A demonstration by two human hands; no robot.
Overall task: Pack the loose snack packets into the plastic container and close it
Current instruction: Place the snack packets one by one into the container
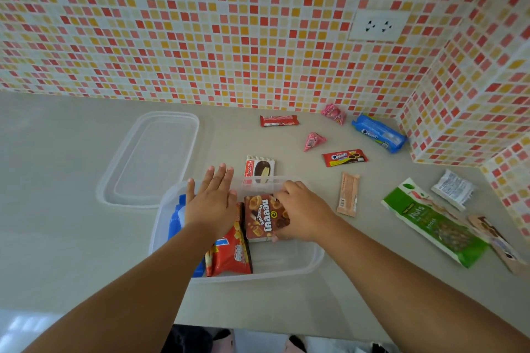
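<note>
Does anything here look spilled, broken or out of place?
Nothing looks spilled or damaged. Snack packets simply lie scattered on the counter, like the green nuts bag and blue cookie pack. The lid lies off beside the open container, normal mid-packing.

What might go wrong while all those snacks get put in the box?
The brown packet gripped by the right hand stands on edge in the container; left like that, it may stop the lid from closing. The long green nuts bag may not fit flat. The pink packet by the wall is far off and easy to forget.
</note>
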